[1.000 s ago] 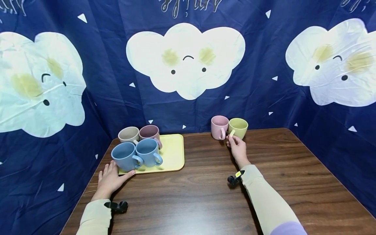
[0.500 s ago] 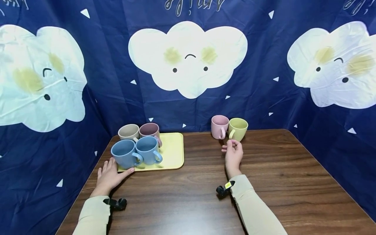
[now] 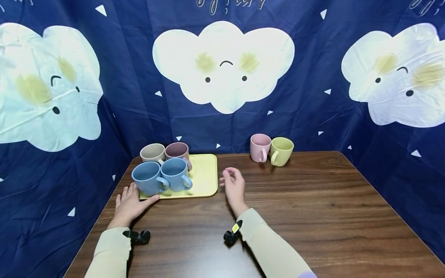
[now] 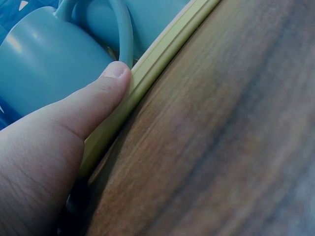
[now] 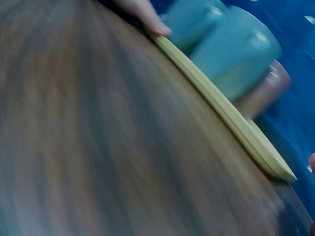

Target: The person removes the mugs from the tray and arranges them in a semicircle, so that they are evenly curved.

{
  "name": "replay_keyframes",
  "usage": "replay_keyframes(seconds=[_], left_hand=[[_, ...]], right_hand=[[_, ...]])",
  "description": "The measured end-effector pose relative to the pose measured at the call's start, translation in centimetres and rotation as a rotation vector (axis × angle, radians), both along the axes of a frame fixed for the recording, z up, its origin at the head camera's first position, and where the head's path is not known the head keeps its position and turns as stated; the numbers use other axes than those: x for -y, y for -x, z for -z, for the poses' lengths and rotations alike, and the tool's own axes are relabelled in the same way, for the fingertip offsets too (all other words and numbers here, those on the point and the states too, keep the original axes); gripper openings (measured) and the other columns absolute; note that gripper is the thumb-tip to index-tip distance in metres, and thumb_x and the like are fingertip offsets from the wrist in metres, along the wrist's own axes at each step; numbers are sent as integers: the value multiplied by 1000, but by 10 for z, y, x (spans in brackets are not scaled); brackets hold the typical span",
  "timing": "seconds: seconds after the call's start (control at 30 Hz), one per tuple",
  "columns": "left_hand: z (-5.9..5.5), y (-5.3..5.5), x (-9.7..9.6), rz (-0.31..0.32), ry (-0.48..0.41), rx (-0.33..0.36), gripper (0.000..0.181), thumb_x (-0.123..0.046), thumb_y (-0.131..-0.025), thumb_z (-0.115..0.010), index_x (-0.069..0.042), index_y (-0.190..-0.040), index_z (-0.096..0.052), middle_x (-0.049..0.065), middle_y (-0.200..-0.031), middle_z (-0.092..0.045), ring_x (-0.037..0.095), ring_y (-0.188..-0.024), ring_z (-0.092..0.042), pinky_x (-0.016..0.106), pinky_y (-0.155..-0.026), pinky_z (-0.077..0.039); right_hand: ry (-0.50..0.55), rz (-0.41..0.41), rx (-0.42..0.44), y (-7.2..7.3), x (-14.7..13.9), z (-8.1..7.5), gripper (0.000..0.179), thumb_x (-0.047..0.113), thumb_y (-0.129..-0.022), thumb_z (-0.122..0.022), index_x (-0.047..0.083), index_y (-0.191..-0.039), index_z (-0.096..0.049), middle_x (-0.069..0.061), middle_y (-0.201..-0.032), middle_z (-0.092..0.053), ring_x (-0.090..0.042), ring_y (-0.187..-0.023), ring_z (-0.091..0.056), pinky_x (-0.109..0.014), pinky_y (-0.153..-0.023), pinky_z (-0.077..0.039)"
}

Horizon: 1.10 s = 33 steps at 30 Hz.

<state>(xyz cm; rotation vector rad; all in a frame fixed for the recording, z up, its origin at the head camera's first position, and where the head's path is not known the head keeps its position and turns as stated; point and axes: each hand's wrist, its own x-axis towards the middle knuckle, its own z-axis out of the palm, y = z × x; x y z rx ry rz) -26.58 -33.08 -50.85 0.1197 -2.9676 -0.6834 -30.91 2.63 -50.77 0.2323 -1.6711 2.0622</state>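
My left hand (image 3: 130,206) rests at the near left corner of a yellow tray (image 3: 205,177), fingers spread beside the larger blue mug (image 3: 145,182). In the left wrist view, its thumb (image 4: 101,101) lies along the tray's rim, its tip overlapping a blue handle. A second blue mug (image 3: 172,178), a grey-beige mug (image 3: 151,153) and a mauve mug (image 3: 178,150) also stand on the tray. Just right of the tray, my right hand (image 3: 235,189) holds nothing, its fingers loosely curled.
A pink mug (image 3: 258,148) and a yellow-green mug (image 3: 284,151) stand side by side at the back of the brown wooden table (image 3: 313,208). Behind them hangs a dark blue cloth (image 3: 240,127) printed with white clouds.
My right hand has let go of the yellow-green mug's handle and moved left toward the tray. The left hand stays at the tray corner, and the mugs stand where they were.
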Motion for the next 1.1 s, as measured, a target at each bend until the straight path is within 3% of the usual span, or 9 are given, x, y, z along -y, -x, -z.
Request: replay_keyframes(seconds=[0.13,0.27,0.63,0.83,1.1], left_hand=[[-1,1,0,-2,1,-9,128,-78,-80,-63,9,-158,-9,39,-158,-16,62,-144,-7,79,-109,0],[-2,2,-1,-3,3,-11,128,-78,-80,-63,9,-158,-9,39,-158,-15,62,-145,-6,78,-110,0],[-6,-1,-5,5,12,-13,126,-76,-81,-64,11,-157,-13,38,-158,-18,62,-144,-9,78,-110,-4],[-2,0,-4,-3,10,-5,128,-78,-80,-63,9,-158,-10,38,-159,-15,62,-145,-7,77,-110,-2],[-2,-2,-1,-1,4,-7,128,-78,-80,-63,9,-158,-10,38,-159,-16,62,-145,-7,78,-110,-2]], right_hand=[[-51,-143,81,-4,28,-5,27,6,-101,-61,-15,-117,-59,-27,-99,-64,-45,-81,-69,-49,-65,-61],[-114,-275,148,-6,46,-10,28,7,-102,-60,-13,-121,-60,-20,-103,-66,-47,-85,-70,-50,-66,-61],[-309,-593,212,-10,71,-19,31,13,-108,-49,-11,-120,-64,-30,-109,-69,-51,-94,-69,-42,-73,-62],[-314,-649,151,-11,73,-17,29,5,-108,-44,-17,-109,-62,-35,-101,-67,-57,-92,-64,-57,-83,-57],[-303,-650,108,-13,63,-14,25,1,-107,-45,-18,-100,-60,-32,-91,-65,-44,-82,-67,-49,-76,-60]])
